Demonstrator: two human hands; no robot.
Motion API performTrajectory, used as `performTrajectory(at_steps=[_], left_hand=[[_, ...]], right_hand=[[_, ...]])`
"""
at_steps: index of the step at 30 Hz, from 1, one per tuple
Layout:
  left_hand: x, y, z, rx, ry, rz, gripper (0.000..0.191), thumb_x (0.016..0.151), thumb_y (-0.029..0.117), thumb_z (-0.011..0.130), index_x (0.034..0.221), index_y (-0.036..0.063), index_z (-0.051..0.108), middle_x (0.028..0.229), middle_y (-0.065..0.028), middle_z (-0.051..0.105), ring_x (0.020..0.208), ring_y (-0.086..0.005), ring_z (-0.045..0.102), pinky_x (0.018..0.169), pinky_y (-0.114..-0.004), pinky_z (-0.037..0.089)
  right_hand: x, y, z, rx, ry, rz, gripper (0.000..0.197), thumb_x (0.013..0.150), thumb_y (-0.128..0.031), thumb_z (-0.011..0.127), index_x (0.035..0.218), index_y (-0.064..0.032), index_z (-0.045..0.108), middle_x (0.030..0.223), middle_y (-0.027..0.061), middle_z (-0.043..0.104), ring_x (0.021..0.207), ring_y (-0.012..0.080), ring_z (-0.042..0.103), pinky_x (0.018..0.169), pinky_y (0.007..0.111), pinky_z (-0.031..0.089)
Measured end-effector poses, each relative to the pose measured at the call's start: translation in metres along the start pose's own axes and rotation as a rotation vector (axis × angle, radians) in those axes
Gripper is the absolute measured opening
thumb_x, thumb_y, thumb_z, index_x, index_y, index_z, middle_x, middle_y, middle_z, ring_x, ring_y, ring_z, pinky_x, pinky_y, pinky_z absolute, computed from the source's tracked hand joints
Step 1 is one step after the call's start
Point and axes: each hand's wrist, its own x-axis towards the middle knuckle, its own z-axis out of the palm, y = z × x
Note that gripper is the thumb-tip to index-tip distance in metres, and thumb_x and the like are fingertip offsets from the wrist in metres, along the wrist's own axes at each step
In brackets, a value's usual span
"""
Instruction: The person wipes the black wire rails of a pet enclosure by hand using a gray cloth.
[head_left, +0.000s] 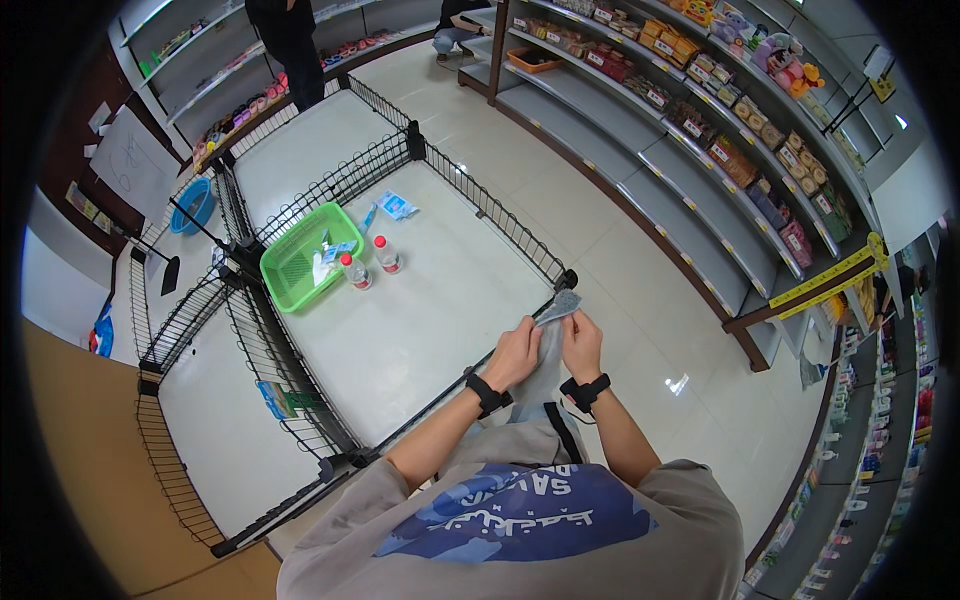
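Observation:
A grey cloth (562, 304) is pinched between my left hand (516, 351) and my right hand (583, 346), near the front right corner of a white display table (450, 322) with wire rails. The cloth's lower part hangs down between my wrists. Each wrist wears a black strap. Farther up the tabletop lies a light green plastic basket (279, 277), holding a few blue-and-white packets (339, 252). Two clear bottles with red caps, one nearer the basket (356, 271) and one to its right (388, 255), stand upright. A blue-and-white packet (396, 205) lies flat behind them.
Grey store shelves (645, 165) with packaged goods run along the right. Black wire rails (495, 210) edge the tables. A blue basin (193, 205) sits at the left. One person (292, 52) stands at the back; another (459, 34) is low beside a shelf.

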Motion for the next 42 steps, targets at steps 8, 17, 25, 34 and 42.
performTrajectory(at_steps=[8,17,25,34,42], left_hand=[[-0.004,-0.04,-0.006,-0.008,0.066,-0.051,0.015,0.097,0.016,0.044,0.095,0.0008,0.044,0.062,-0.0169,0.059,0.047,-0.03,0.059,0.05,-0.04,0.047],[-0.024,-0.134,-0.018,0.099,0.163,-0.454,0.02,0.091,0.017,0.049,0.091,-0.0022,0.053,0.081,-0.0277,0.062,0.08,-0.0475,0.059,0.07,-0.05,0.047],[-0.049,-0.13,-0.017,0.196,-0.024,-0.395,0.023,0.089,0.018,0.052,0.093,-0.0034,0.06,0.082,-0.0221,0.067,0.078,-0.0339,0.066,0.071,-0.039,0.052],[-0.066,-0.117,-0.013,0.154,-0.078,-0.493,0.033,0.094,0.029,0.046,0.098,-0.0006,0.062,0.082,-0.0238,0.064,0.08,-0.0402,0.063,0.072,-0.043,0.049],[-0.067,-0.117,-0.009,0.212,-0.059,-0.57,0.038,0.097,0.033,0.044,0.095,-0.0013,0.062,0.076,-0.021,0.063,0.072,-0.0365,0.061,0.066,-0.042,0.047]], right_hand=[[0.008,0.013,0.037,0.106,-0.022,-0.097,0.02,0.09,-0.013,0.052,0.078,0.0023,0.05,0.075,0.0193,0.054,0.07,0.0395,0.053,0.062,0.045,0.042],[-0.02,0.046,0.117,-0.447,-0.277,-0.706,0.02,0.091,-0.022,0.052,0.095,-0.0033,0.057,0.095,0.0142,0.06,0.094,0.0309,0.054,0.09,0.042,0.037],[-0.004,0.071,0.113,-0.437,-0.31,-0.739,0.018,0.086,-0.025,0.056,0.089,-0.0083,0.062,0.08,0.0065,0.057,0.086,0.024,0.053,0.091,0.039,0.037],[0.034,0.097,0.1,-0.302,-0.269,-0.757,0.019,0.085,-0.021,0.057,0.072,-0.0077,0.059,0.073,0.0059,0.056,0.082,0.024,0.053,0.085,0.038,0.039],[0.036,0.106,0.102,-0.233,-0.276,-0.756,0.017,0.083,-0.021,0.06,0.073,-0.0077,0.058,0.075,0.0062,0.055,0.082,0.0238,0.052,0.081,0.038,0.04]])
